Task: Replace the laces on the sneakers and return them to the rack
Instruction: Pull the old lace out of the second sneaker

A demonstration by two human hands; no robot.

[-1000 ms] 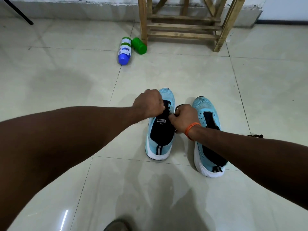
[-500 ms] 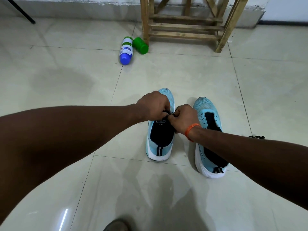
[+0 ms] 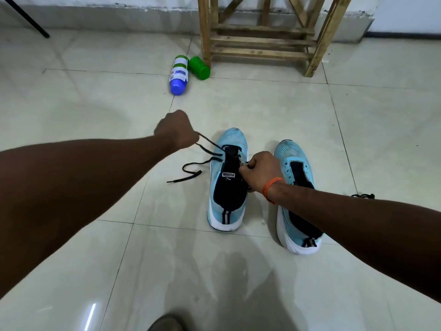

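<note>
Left hand, half a second ago bunched beside the right over the laced sneaker, now sits up-left, clenched on black lace drawn taut from the eyelets. Right hand pinches that sneaker's eyelet edge. Sneaker stands on floor, short of rack.

Blue btl lies on tile floor w/ green jar just beside it.

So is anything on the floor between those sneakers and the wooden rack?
Nothing visible. Bare tile runs from the sneakers to the rack. A blue bottle and a green bottle lie by its left leg, left of a straight path.
</note>
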